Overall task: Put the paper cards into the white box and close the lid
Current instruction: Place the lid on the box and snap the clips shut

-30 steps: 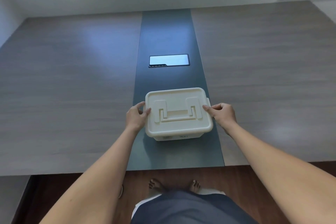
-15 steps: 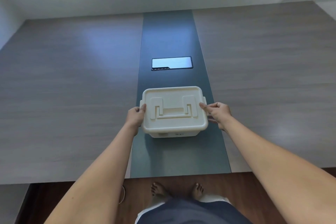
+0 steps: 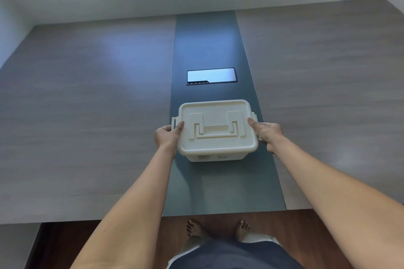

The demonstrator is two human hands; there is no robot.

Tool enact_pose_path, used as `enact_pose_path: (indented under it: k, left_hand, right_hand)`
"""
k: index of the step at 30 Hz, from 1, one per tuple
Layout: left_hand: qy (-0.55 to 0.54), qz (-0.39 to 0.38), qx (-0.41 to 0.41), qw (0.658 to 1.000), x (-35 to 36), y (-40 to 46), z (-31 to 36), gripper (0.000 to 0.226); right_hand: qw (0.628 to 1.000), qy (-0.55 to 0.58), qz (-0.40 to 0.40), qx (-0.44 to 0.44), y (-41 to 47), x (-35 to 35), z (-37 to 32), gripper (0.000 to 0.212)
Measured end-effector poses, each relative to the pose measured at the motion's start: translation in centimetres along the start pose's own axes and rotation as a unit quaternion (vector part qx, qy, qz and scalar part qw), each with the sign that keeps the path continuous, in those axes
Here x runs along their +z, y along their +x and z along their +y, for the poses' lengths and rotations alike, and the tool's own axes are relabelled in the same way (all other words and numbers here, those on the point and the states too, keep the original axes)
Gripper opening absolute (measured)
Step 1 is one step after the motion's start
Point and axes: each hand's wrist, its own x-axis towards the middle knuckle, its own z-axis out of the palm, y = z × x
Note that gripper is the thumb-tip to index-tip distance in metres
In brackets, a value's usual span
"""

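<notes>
The white box [image 3: 216,131] sits on the dark centre strip of the table, its lid on top with a flat folded handle. My left hand [image 3: 166,137] grips the box's left side at the latch, thumb on the lid's edge. My right hand [image 3: 265,133] holds the right side at the other latch, thumb resting on the lid. No paper cards are visible; the inside of the box is hidden by the lid.
A black rectangular cable hatch [image 3: 211,76] lies in the dark strip [image 3: 209,46] just behind the box. Grey wood-grain table [image 3: 87,105] spreads to both sides. The table's near edge is below the box, with my bare feet on the wooden floor [image 3: 306,236].
Both hands have slid from the lid's corners down onto the box's side latches. The box appears to have shifted a little away from the table's near edge.
</notes>
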Motion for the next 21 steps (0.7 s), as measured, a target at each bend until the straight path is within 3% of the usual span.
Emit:
enact_pose_path:
  k: [7, 16, 21]
  left_hand:
    - [0.119, 0.078, 0.085, 0.986, 1.2, -0.9, 0.8, 0.027]
    - [0.179, 0.117, 0.136, 0.967, 2.0, -1.4, 1.2, 0.019]
    - [0.170, 0.096, 0.141, 0.970, 2.3, -0.6, 1.6, 0.020]
  right_hand:
    - [0.966, -0.137, 0.145, -0.165, -1.4, 1.6, 0.7, 0.029]
    - [0.941, -0.174, 0.209, -0.202, -1.3, 2.5, 0.9, 0.023]
    - [0.948, -0.166, 0.190, -0.193, -0.4, 2.2, 0.0, 0.022]
